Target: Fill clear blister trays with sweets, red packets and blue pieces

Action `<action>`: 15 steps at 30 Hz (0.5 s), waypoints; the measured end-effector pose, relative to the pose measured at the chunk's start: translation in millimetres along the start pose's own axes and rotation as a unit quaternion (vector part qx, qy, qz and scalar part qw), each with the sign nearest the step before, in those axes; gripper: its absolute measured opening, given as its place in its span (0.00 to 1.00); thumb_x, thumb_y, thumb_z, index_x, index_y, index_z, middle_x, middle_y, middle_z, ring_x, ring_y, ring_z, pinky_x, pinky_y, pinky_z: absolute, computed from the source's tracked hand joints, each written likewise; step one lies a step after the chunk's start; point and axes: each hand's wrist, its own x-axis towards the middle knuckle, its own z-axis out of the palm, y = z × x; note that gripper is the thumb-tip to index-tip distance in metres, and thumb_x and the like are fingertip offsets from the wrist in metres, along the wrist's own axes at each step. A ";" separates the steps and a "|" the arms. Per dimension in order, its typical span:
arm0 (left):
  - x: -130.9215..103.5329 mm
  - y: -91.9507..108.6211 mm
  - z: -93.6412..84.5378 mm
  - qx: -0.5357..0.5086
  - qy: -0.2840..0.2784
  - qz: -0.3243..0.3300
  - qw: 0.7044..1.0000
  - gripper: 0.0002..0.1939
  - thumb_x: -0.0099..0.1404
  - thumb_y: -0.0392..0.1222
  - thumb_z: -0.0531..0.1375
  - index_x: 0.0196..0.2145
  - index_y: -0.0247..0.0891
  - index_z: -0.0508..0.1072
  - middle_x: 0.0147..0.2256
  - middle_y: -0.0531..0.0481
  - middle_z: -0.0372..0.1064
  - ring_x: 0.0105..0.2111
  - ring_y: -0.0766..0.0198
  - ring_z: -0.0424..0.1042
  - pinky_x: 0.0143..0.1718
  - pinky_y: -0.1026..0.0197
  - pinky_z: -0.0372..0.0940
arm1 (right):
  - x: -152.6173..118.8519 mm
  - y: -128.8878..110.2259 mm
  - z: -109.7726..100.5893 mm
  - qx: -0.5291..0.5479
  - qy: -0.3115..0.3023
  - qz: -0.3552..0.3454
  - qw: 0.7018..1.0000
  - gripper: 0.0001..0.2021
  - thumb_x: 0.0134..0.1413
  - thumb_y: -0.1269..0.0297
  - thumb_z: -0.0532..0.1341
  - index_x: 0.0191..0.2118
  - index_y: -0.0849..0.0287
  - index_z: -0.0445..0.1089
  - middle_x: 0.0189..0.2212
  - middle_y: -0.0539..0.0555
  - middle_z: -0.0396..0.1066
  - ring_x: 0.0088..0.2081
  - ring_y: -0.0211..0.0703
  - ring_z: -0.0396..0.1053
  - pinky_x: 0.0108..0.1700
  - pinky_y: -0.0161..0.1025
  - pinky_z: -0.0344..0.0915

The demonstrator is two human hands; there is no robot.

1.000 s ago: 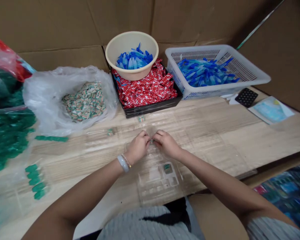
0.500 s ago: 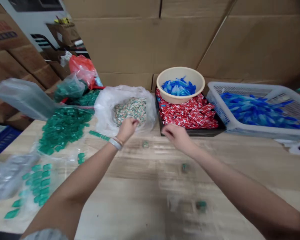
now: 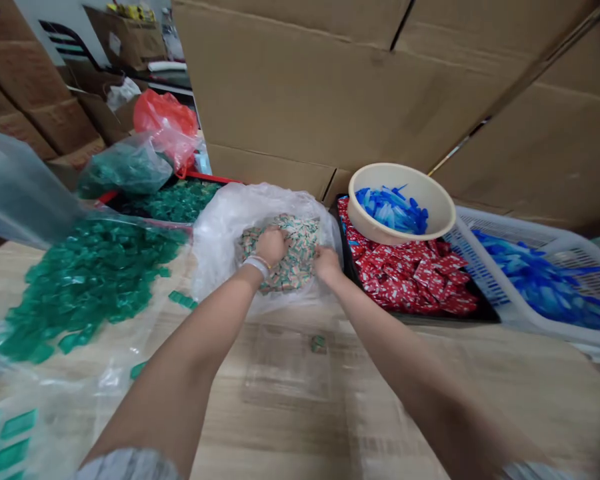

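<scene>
A white plastic bag [image 3: 213,247] stands with its mouth rolled wide, full of small tan-and-green printed packets [image 3: 295,273]. My left hand [image 3: 273,247] is down among these packets with its fingers curled; whatever they grip is hidden. At the bag's right inner side, my right hand [image 3: 327,263] has thumb and fingers pinched together over the packets, and I cannot make out what is between them. On the table in front of the bag lies a clear plastic box [image 3: 280,367], with one small green-and-tan packet [image 3: 318,343] at its upper right.
Green translucent pieces [image 3: 95,273] are heaped at the left. Right of the bag, a black tray [image 3: 430,318] holds red packets [image 3: 405,277], with a cream basin [image 3: 400,175] of blue pieces resting on top. A white basket [image 3: 525,293] stands far right. Cardboard [image 3: 305,100] walls off the back.
Both hands have moved into the bag's mouth, the right one coming left from beside the black tray. The camera view has shifted and come nearer the table.
</scene>
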 end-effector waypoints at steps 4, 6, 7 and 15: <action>4.0 16.3 8.4 0.037 0.002 -0.004 0.999 0.13 0.54 0.42 0.58 0.33 0.28 0.74 0.37 0.33 0.68 0.43 0.46 0.64 0.42 0.49 0.60 | 18.3 -7.9 -5.1 -0.052 0.020 0.074 0.996 0.14 0.46 0.78 0.51 0.38 0.66 0.70 0.34 0.62 0.69 0.34 0.44 0.68 0.37 0.37 0.63; -0.6 18.1 10.5 0.040 0.000 0.017 0.999 0.10 0.55 0.38 0.58 0.33 0.28 0.74 0.37 0.33 0.68 0.44 0.45 0.63 0.43 0.48 0.59 | 35.2 -12.7 -11.2 -0.058 -0.016 0.063 0.996 0.15 0.45 0.78 0.52 0.38 0.64 0.71 0.34 0.60 0.70 0.36 0.44 0.68 0.38 0.36 0.63; -3.7 16.8 11.2 0.035 0.001 0.027 0.999 0.10 0.55 0.37 0.57 0.33 0.29 0.74 0.37 0.34 0.68 0.44 0.45 0.62 0.43 0.48 0.58 | 42.9 -14.5 -14.2 -0.057 -0.039 0.056 0.996 0.14 0.45 0.78 0.53 0.37 0.63 0.71 0.33 0.59 0.70 0.36 0.44 0.68 0.38 0.36 0.63; -28.1 -4.5 9.9 -0.062 0.050 0.085 0.993 0.11 0.55 0.38 0.59 0.37 0.40 0.75 0.38 0.46 0.66 0.41 0.55 0.62 0.44 0.53 0.58 | 27.3 -23.2 -21.2 -0.025 -0.108 -0.074 0.991 0.12 0.43 0.76 0.58 0.34 0.57 0.73 0.34 0.54 0.71 0.38 0.42 0.66 0.44 0.38 0.61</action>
